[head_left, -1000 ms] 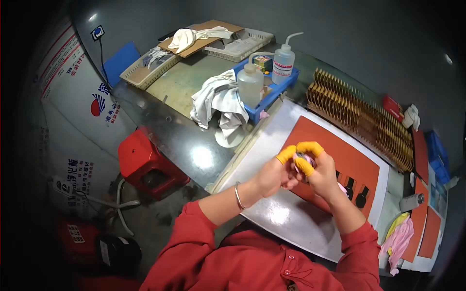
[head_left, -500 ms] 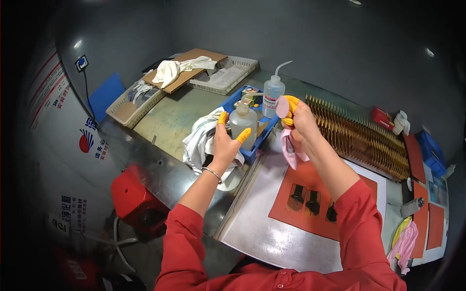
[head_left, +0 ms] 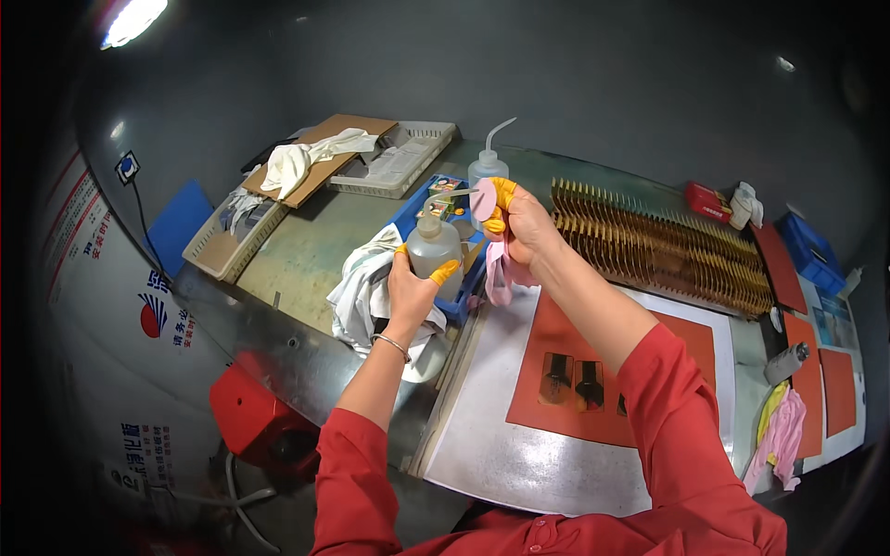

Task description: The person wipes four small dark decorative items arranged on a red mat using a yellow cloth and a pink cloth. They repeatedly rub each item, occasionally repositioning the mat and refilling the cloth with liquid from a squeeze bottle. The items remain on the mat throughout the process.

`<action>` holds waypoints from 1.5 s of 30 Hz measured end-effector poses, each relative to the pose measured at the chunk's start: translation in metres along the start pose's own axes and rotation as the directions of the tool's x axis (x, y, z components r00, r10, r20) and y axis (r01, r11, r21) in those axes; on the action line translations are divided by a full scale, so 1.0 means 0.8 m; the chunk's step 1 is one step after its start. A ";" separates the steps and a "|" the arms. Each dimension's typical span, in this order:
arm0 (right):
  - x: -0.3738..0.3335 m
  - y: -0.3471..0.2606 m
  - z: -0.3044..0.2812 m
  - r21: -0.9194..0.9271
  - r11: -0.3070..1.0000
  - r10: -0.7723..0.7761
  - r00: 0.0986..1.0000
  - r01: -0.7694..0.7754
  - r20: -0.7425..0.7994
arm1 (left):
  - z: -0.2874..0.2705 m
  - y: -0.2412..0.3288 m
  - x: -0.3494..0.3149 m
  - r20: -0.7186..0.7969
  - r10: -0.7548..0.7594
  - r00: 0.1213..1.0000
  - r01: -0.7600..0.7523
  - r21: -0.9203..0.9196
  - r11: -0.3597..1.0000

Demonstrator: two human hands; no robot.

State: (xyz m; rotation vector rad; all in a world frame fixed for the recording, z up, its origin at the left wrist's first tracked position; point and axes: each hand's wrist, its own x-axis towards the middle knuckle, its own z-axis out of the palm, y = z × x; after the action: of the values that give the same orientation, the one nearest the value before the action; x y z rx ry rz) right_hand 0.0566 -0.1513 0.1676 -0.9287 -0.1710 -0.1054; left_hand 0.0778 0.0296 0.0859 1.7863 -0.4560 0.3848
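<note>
My left hand (head_left: 410,295), with yellow finger cots on thumb and forefinger, is closed round a translucent wash bottle (head_left: 434,250). The bottle's bent spout reaches right, its tip at a flat round pink piece (head_left: 483,200). My right hand (head_left: 533,225), also in yellow finger cots, pinches that piece, and a pink cloth (head_left: 499,278) hangs below the fingers. Whether the round piece belongs to the cloth I cannot tell. Behind stands a second wash bottle (head_left: 484,168), partly hidden. White cloths (head_left: 357,289) lie beside my left hand. A blue tray (head_left: 461,310) sits under the bottles.
An orange-red sheet (head_left: 575,424) with dark pictured pieces lies on the white board (head_left: 473,459). Thin brown plates stand in a long rack (head_left: 658,246) beyond my right arm. Pale baskets (head_left: 408,185) carry cardboard (head_left: 315,167) at the back left. A grey bottle (head_left: 786,363) is at right.
The spout tip now meets the round pink piece; before, they were apart. My left hand has closed in round the wash bottle. The whole view has shifted slightly.
</note>
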 end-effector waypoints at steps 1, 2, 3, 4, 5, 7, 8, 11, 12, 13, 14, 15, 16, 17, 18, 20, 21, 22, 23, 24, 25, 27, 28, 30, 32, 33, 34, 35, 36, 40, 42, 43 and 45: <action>0.000 0.000 0.000 0.004 1.000 -0.002 1.000 0.002 0.009 | 0.001 0.001 0.000 0.001 -0.001 1.000 0.001 -0.016 1.000; 0.001 0.000 0.001 0.008 1.000 -0.004 1.000 0.004 0.019 | 0.003 0.000 0.000 0.002 0.003 1.000 -0.003 -0.022 1.000; 0.001 0.001 0.002 0.020 1.000 0.005 1.000 -0.005 0.011 | 0.003 -0.001 0.001 0.000 0.004 1.000 -0.004 -0.025 1.000; 0.001 0.002 0.005 0.033 0.999 0.014 1.000 -0.014 0.003 | 0.003 -0.003 0.001 -0.002 0.006 1.000 -0.006 -0.029 1.000; 0.001 0.001 0.007 0.044 0.999 0.023 1.000 -0.023 -0.004 | 0.003 -0.005 0.001 -0.004 0.007 1.000 -0.007 -0.033 0.999; -0.001 -0.002 0.011 0.031 0.999 0.028 1.000 -0.028 -0.013 | 0.003 -0.007 0.002 -0.011 0.008 1.000 -0.008 -0.031 0.999; -0.002 -0.004 0.013 0.029 0.999 0.028 1.000 -0.028 0.000 | 0.003 -0.005 0.002 -0.014 0.008 1.000 -0.008 -0.026 1.000; -0.002 -0.004 0.014 0.022 1.000 0.015 1.000 -0.016 0.014 | 0.004 -0.005 0.003 -0.018 0.004 1.000 -0.005 -0.024 1.000; -0.001 -0.001 0.012 0.015 1.000 0.011 1.000 -0.012 0.025 | 0.003 -0.005 0.001 -0.017 0.001 1.000 -0.002 -0.029 1.000; 0.001 0.000 0.010 0.008 1.000 0.006 0.999 -0.006 0.037 | 0.002 -0.005 0.001 -0.015 -0.001 1.000 0.000 -0.033 0.999; 0.004 -0.003 0.009 0.033 0.999 0.031 0.998 -0.033 0.061 | 0.002 -0.005 0.004 -0.020 0.003 1.000 -0.004 -0.028 1.000; -0.002 -0.007 0.015 0.018 0.999 0.030 1.000 -0.030 0.000 | 0.003 -0.008 0.005 -0.006 -0.008 1.000 0.008 -0.036 0.999; -0.003 -0.006 0.013 0.021 1.000 0.021 1.000 -0.021 0.006 | 0.005 -0.009 0.004 0.003 0.005 1.000 -0.005 -0.037 0.999; 0.000 -0.010 0.010 0.023 1.000 0.011 1.000 -0.011 0.011 | 0.006 -0.006 0.008 0.013 0.020 1.000 -0.020 -0.039 0.999; -0.001 -0.011 0.009 -0.010 0.999 -0.033 0.999 0.033 -0.009 | 0.002 0.005 0.007 0.033 -0.020 0.999 0.019 0.020 1.000; -0.020 -0.020 0.002 -0.120 0.992 -0.051 0.995 0.041 -0.081 | 0.003 -0.012 0.005 -0.012 0.063 0.998 -0.062 0.089 0.994; -0.039 -0.033 0.004 -0.182 0.983 -0.037 0.992 0.015 -0.117 | 0.001 -0.027 -0.008 -0.078 0.204 0.976 -0.194 0.117 0.974; -0.065 -0.048 -0.008 -0.322 0.946 -0.053 0.997 0.035 -0.047 | -0.002 -0.012 -0.034 -0.104 0.298 0.949 -0.280 0.157 0.947; -0.089 -0.069 -0.024 -0.465 0.882 -0.061 0.998 0.070 0.034 | 0.001 0.006 -0.047 -0.135 0.397 0.908 -0.371 0.183 0.910; -0.116 -0.082 -0.019 -0.564 0.826 -0.068 0.992 -0.003 -0.105 | -0.003 0.015 -0.068 -0.048 0.389 0.920 -0.385 0.077 0.920; -0.147 -0.092 -0.017 -0.655 0.752 -0.099 0.968 -0.079 -0.230 | -0.001 0.029 -0.092 0.027 0.395 0.918 -0.394 -0.041 0.918; -0.189 -0.104 -0.040 -0.809 0.562 -0.004 0.978 -0.170 -0.209 | 0.013 0.049 -0.132 0.485 0.336 0.807 -0.392 0.015 0.920; -0.209 -0.108 -0.045 -0.853 0.467 0.045 0.970 -0.231 -0.238 | 0.028 0.056 -0.146 0.622 0.316 0.716 -0.459 0.080 0.885; -0.248 -0.103 -0.056 -0.855 0.403 0.067 0.943 -0.326 -0.327 | 0.067 0.068 -0.163 0.762 0.301 0.573 -0.535 0.070 0.842; -0.278 -0.067 -0.098 -0.896 0.367 0.017 0.965 -0.249 -0.261 | 0.095 0.060 -0.161 0.830 0.315 0.459 -0.601 0.029 0.799; -0.289 -0.048 -0.109 -0.925 0.331 -0.006 0.980 -0.185 -0.198 | 0.098 0.053 -0.159 0.861 0.296 0.414 -0.612 0.022 0.791; -0.298 -0.032 -0.112 -0.910 0.343 0.023 0.970 -0.234 -0.241 | 0.101 0.050 -0.156 0.871 0.274 0.408 -0.598 0.028 0.801; -0.303 -0.018 -0.110 -0.892 0.353 0.054 0.958 -0.283 -0.283 | 0.101 0.049 -0.153 0.873 0.253 0.416 -0.590 0.048 0.806; -0.306 -0.006 -0.107 -0.905 0.316 0.077 0.958 -0.285 -0.275 | 0.098 0.050 -0.150 0.880 0.230 0.417 -0.586 0.066 0.808; -0.298 0.030 -0.099 -0.970 0.160 0.019 0.983 -0.182 -0.181 | 0.077 0.038 -0.145 0.793 0.257 0.552 -0.470 0.042 0.882; -0.289 0.036 -0.095 -0.989 0.040 -0.007 0.990 -0.142 -0.142 | 0.065 0.016 -0.138 0.690 0.305 0.656 -0.487 0.079 0.870; -0.287 0.042 -0.098 -0.985 0.041 0.005 0.986 -0.170 -0.170 | 0.060 0.008 -0.133 0.649 0.292 0.702 -0.473 0.120 0.873; -0.280 0.053 -0.103 -0.976 0.036 0.033 0.977 -0.214 -0.212 | 0.057 -0.005 -0.127 0.545 0.303 0.782 -0.434 0.127 0.892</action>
State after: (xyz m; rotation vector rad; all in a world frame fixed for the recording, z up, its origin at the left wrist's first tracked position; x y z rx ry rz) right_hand -0.1482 -0.1888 0.0428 -2.4393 0.1894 -0.1198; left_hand -0.0078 -0.0027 0.0218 2.0404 -1.2039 0.2342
